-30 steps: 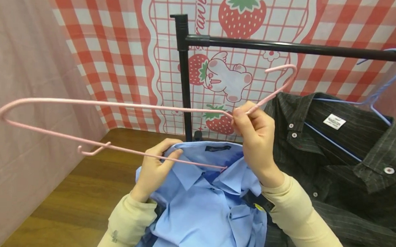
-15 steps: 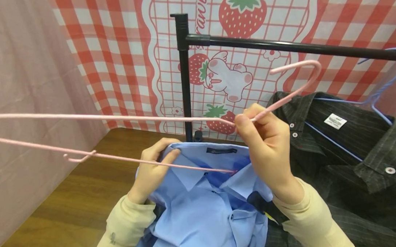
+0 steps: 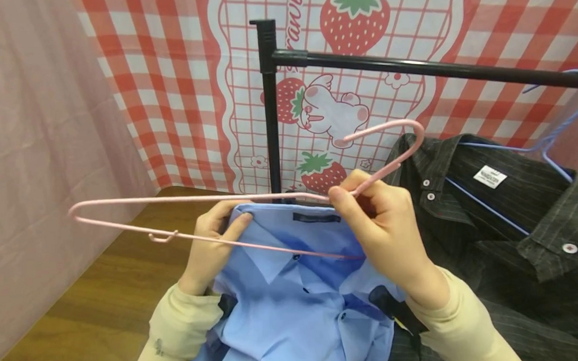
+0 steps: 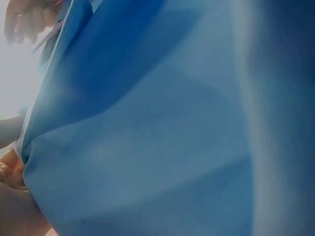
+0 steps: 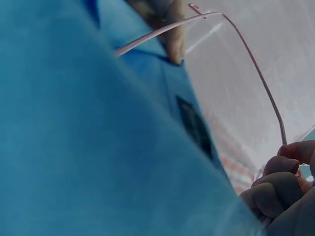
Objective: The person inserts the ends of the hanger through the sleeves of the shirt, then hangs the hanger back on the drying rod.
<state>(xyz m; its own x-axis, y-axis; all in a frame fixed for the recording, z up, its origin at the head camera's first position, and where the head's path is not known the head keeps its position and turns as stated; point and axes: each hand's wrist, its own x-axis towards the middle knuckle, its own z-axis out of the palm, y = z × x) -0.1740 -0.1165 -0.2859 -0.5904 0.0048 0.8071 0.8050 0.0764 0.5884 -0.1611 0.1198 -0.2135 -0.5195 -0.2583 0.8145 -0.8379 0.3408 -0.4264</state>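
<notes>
My right hand (image 3: pixel 383 226) pinches a pink wire clothes hanger (image 3: pixel 197 198) just below its hook, between thumb and curled fingers. The hook points up and left over the hand. One end of the hanger reaches out to the left; its bottom bar runs across my left hand and the collar, and the other end is hidden inside the shirt neck. My left hand (image 3: pixel 212 244) grips the collar of a light blue shirt (image 3: pixel 284 324) at its left side, thumb in front. A dark label (image 3: pixel 316 217) shows inside the collar. Blue cloth fills most of the left wrist view.
A black clothes rack (image 3: pixel 417 66) spans the back. On its right hangs a dark striped shirt (image 3: pixel 496 262) on a blue hanger (image 3: pixel 548 139). Below lies a brown wooden table (image 3: pixel 98 301); a pink curtain (image 3: pixel 46 140) hangs at the left, a strawberry-print checked cloth (image 3: pixel 168 91) behind.
The right hand first shifted right with the hanger, then brought it lower, toward the collar. The hanger's far left end is back in view. The left hand moved slightly left, still holding the collar.
</notes>
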